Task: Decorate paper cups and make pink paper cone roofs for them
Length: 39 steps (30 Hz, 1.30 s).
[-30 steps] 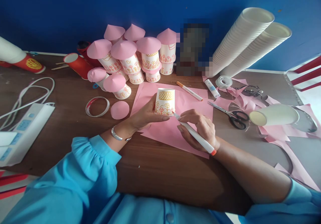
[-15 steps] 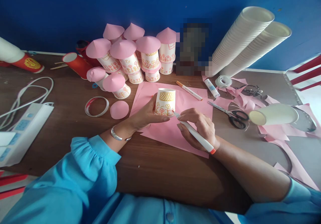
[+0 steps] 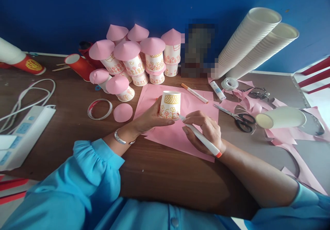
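My left hand (image 3: 152, 116) is closed around a white paper cup (image 3: 170, 105), which carries a yellow lattice band and red and yellow flowers lower down. In my right hand (image 3: 205, 132) I grip a white marker pen (image 3: 202, 139) with an orange-red end; its tip meets the cup's lower right side, at the flowers. Beneath both hands lies a sheet of pink paper (image 3: 165, 139). An orange-and-white marker (image 3: 194, 93) rests on that sheet, beyond the cup.
Several decorated cups with pink cone roofs (image 3: 126, 53) stand at the back. Scissors (image 3: 242, 120), a glue tube (image 3: 217, 90), paper scraps (image 3: 286, 133) and tall cup stacks (image 3: 247, 44) are on the right. A tape roll (image 3: 99, 109) and power strip (image 3: 31, 133) lie left.
Almost nothing differs. Both hands, the cup and the marker pen keep nearly the same positions, with the pen tip still at the cup's lower right side.
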Each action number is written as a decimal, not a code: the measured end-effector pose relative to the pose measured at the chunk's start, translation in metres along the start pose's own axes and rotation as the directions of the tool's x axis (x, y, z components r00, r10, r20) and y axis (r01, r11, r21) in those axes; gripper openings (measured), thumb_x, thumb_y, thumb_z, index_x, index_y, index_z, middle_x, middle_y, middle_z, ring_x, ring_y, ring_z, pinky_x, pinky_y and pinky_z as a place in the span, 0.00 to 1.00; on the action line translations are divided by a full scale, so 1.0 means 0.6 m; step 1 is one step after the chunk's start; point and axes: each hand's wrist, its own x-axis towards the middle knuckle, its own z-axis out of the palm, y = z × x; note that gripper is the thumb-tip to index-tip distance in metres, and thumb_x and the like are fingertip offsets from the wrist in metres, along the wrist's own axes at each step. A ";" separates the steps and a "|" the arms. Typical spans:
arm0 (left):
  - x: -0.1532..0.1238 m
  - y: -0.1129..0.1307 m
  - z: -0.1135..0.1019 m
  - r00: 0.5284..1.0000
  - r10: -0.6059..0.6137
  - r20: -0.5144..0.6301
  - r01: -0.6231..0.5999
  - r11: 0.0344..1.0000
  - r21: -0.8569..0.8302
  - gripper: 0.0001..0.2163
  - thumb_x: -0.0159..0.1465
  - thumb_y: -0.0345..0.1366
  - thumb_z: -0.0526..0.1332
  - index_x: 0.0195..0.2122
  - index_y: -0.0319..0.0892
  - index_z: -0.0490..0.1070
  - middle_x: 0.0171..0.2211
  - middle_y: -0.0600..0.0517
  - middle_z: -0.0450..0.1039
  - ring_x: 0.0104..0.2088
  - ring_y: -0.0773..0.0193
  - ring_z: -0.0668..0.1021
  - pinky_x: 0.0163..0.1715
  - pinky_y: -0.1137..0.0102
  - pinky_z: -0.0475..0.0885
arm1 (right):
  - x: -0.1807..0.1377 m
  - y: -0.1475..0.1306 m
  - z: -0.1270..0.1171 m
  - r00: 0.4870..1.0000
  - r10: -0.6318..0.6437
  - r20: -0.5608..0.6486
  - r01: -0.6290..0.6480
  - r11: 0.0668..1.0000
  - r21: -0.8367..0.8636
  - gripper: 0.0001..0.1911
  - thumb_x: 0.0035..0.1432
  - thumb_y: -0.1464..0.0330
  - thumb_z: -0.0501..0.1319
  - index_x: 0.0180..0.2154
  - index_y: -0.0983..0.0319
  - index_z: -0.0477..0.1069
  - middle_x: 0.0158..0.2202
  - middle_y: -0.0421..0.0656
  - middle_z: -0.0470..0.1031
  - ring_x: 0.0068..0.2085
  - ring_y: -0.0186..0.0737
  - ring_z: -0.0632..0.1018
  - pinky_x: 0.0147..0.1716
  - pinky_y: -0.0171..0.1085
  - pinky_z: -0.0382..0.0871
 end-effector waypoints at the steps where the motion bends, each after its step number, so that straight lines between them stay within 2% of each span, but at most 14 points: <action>1: 0.000 0.000 0.000 1.000 0.000 -0.001 0.000 1.000 -0.002 0.34 0.53 0.37 0.78 0.56 0.47 0.63 0.46 0.50 0.71 0.46 0.57 0.75 0.47 0.62 0.70 | 0.000 0.000 0.000 1.000 -0.001 -0.003 0.001 1.000 0.000 0.10 0.64 0.75 0.62 0.46 0.58 0.68 0.33 0.42 0.76 0.31 0.38 0.81 0.27 0.35 0.76; 10: 0.002 -0.001 -0.002 0.999 0.041 0.032 -0.040 0.999 -0.012 0.31 0.55 0.36 0.77 0.56 0.46 0.63 0.43 0.51 0.74 0.44 0.60 0.76 0.44 0.65 0.71 | -0.002 0.003 -0.001 1.000 0.015 -0.006 -0.015 1.000 -0.026 0.09 0.64 0.74 0.62 0.46 0.59 0.69 0.34 0.42 0.78 0.32 0.39 0.82 0.29 0.35 0.76; 24: 0.002 0.001 0.001 0.999 0.030 0.033 -0.029 0.999 -0.025 0.31 0.54 0.34 0.77 0.56 0.46 0.64 0.44 0.51 0.74 0.45 0.58 0.78 0.45 0.64 0.72 | -0.006 0.007 0.003 1.000 0.008 -0.014 -0.008 1.000 -0.018 0.10 0.67 0.72 0.62 0.50 0.58 0.69 0.37 0.44 0.77 0.36 0.40 0.83 0.28 0.35 0.76; 39: 0.002 0.001 0.002 0.999 0.035 0.031 -0.035 0.999 0.007 0.31 0.54 0.34 0.78 0.55 0.47 0.64 0.44 0.52 0.71 0.44 0.60 0.76 0.43 0.67 0.71 | -0.006 0.006 0.004 1.000 0.017 -0.008 -0.017 1.000 -0.026 0.08 0.67 0.72 0.61 0.48 0.58 0.70 0.35 0.43 0.78 0.34 0.39 0.82 0.29 0.35 0.76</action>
